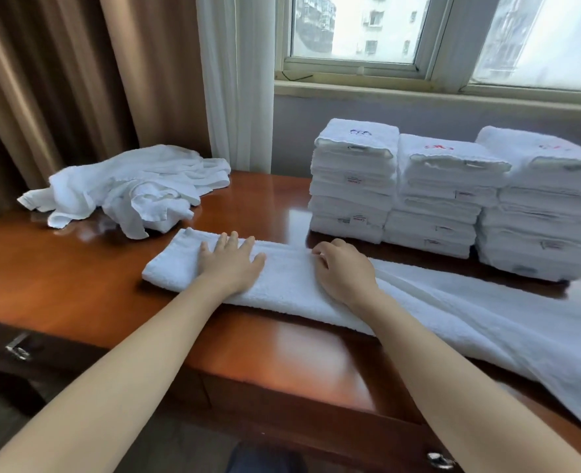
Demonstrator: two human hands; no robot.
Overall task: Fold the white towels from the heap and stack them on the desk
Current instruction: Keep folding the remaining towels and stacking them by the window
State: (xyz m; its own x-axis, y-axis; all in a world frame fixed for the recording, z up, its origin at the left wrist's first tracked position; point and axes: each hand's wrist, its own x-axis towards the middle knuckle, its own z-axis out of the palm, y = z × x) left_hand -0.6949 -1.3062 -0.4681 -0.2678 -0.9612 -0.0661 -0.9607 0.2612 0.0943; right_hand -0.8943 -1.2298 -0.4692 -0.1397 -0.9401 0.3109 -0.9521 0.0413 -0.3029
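A long white towel (292,285), folded lengthwise into a strip, lies across the reddish wooden desk (77,278); its right end spreads wide and hangs over the desk's front edge. My left hand (229,264) rests flat on the strip's left part, fingers spread. My right hand (342,268) sits on the strip's middle with fingers curled, pinching the far edge of the cloth. A heap of crumpled white towels (128,189) lies at the back left. Three stacks of folded towels (449,199) stand at the back right.
Brown curtains (60,80) and a sheer white one hang behind the heap. A window (453,39) with its sill runs above the stacks. Drawer handles (17,348) show on the desk's front. Bare desk wood lies left of the strip.
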